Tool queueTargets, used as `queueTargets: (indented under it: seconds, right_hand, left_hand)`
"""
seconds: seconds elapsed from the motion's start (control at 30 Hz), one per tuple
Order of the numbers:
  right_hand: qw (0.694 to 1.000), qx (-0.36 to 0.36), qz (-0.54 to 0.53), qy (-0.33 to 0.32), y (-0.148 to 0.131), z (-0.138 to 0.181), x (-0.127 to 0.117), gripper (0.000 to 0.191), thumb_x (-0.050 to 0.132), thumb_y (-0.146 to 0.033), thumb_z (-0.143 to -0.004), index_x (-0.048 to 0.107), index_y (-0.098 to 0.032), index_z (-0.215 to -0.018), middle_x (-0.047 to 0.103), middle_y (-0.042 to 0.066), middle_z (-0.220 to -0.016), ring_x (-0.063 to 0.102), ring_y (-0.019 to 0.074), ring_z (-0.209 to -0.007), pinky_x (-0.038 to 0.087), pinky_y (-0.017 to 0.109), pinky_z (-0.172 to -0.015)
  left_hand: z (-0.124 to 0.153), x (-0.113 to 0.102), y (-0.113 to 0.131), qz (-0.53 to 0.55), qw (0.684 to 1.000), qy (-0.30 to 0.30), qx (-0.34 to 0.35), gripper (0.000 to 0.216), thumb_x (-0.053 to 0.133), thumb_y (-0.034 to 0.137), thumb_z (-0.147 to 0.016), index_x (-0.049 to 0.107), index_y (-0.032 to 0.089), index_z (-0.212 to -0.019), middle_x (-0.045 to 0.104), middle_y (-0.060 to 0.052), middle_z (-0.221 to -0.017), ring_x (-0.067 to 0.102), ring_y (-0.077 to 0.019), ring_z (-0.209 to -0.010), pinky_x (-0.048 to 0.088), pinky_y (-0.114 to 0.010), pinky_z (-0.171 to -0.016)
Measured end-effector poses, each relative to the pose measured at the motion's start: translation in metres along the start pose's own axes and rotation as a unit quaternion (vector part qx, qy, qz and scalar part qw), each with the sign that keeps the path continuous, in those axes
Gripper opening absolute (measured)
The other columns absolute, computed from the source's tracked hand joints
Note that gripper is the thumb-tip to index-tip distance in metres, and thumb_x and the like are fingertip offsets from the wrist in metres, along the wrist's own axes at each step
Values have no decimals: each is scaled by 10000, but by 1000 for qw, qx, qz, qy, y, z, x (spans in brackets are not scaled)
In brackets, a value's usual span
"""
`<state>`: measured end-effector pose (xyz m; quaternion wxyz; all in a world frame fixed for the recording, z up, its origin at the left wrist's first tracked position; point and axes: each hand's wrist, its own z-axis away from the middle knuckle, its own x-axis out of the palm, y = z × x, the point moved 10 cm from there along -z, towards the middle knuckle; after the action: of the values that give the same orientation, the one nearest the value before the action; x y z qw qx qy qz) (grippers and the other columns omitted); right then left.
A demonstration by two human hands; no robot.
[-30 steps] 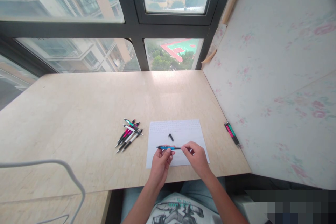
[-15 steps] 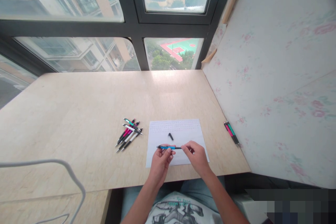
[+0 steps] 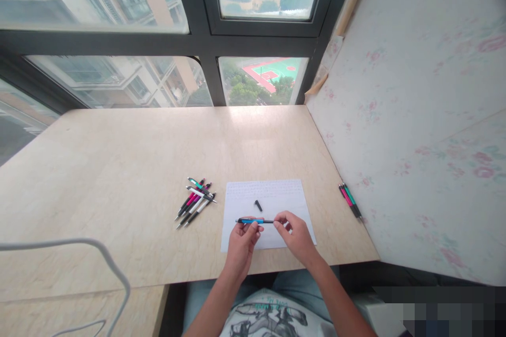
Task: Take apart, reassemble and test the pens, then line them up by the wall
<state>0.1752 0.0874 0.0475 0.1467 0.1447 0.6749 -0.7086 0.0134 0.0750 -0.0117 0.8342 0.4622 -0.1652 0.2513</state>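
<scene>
A blue pen lies level above the sheet of paper, its clip end to the left. My left hand is closed around the blue barrel, between thumb and fingers. From the barrel's right end runs a thin dark length, and the thumb and forefinger of my right hand pinch its far tip. On the paper, just beyond the pen, rests a short black pen grip, apart from both hands. Lines of handwriting run across the top of the sheet.
Left of the paper lies a loose pile of several pens. Two pens, pink and green, lie against the wall on the right. A grey cable curves over the desk at lower left. Windows border the far edge.
Both hands keep nearly the same pose on the blue pen. The whole view has shifted very slightly; nothing on the desk has moved.
</scene>
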Motion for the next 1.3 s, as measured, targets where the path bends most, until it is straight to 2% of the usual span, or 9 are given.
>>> queueTargets:
  seconds: [0.17, 0.23, 0.37, 0.43, 0.57, 0.77, 0.93, 1.13, 1.3]
  right_hand:
    - [1000, 25, 13, -7, 7, 0, 3, 477, 371, -443, -965, 551, -193, -601, 535, -17, -499, 524, 130, -496, 392, 242, -547]
    - [1000, 23, 1, -16, 5, 0, 5, 460, 363, -439, -971, 579, -188, -651, 577, -2, -556, 556, 139, -545, 402, 240, -558]
    - [1000, -9, -7, -15, -2, -1, 5, 262, 493, -405, -918, 605, -186, -827, 648, 27, -776, 603, 159, -713, 422, 229, -590]
    - [1000, -11, 4, -16, 0, 0, 7, 273, 494, -398, -919, 591, -186, -777, 632, 15, -723, 586, 148, -661, 412, 230, -582]
    - [999, 21, 6, -25, 14, 0, 12, 457, 375, -424, -975, 530, -190, -614, 553, -12, -524, 522, 125, -507, 384, 238, -551]
    - [1000, -5, 5, -19, 9, 0, 12, 297, 494, -443, -917, 592, -190, -795, 642, 21, -748, 581, 150, -653, 401, 231, -562]
    - [999, 20, 16, -26, 14, 1, 15, 489, 357, -458, -976, 513, -193, -595, 544, -11, -529, 525, 128, -516, 387, 245, -562]
    - [1000, 2, -3, 4, 10, 1, 9, 299, 478, -448, -923, 578, -191, -808, 635, 21, -749, 590, 155, -678, 413, 231, -568]
    - [1000, 21, 14, -10, 21, 2, 14, 458, 381, -450, -965, 510, -196, -607, 539, -17, -530, 516, 124, -514, 385, 240, -554]
  left_hand:
    - [1, 3, 0, -10, 1000, -15, -1, 279, 801, 247, -699, 646, 134, -902, 723, -109, -950, 647, -121, -721, 493, -199, -631]
    - [0, 2, 0, -11, 1000, -13, 0, 278, 798, 249, -703, 647, 136, -907, 722, -105, -959, 647, -119, -726, 493, -201, -643]
    - [-1, 0, 0, -8, 1000, -2, 1, 314, 821, 274, -670, 658, 136, -901, 722, -91, -935, 649, -118, -718, 493, -208, -651]
    - [0, 1, 0, -4, 1000, -4, 1, 326, 826, 284, -660, 657, 136, -895, 723, -93, -930, 647, -123, -712, 493, -214, -643]
    - [1, 4, 0, -3, 1000, -12, -1, 324, 825, 277, -663, 640, 141, -892, 726, -100, -934, 641, -122, -711, 486, -211, -632]
    - [-1, -2, -2, 1, 1000, 2, 1, 307, 808, 263, -690, 640, 146, -918, 722, -83, -933, 632, -109, -723, 483, -203, -658]
    - [-1, 1, -4, 0, 1000, -16, -5, 298, 795, 256, -707, 630, 145, -928, 719, -104, -987, 635, -118, -739, 482, -213, -658]
    - [-1, -4, -4, -7, 1000, 1, 5, 297, 798, 271, -701, 651, 140, -923, 716, -90, -948, 637, -122, -743, 487, -223, -684]
    - [-2, -2, -5, -7, 1000, -15, 2, 292, 799, 273, -699, 647, 145, -914, 720, -101, -965, 634, -122, -734, 483, -220, -670]
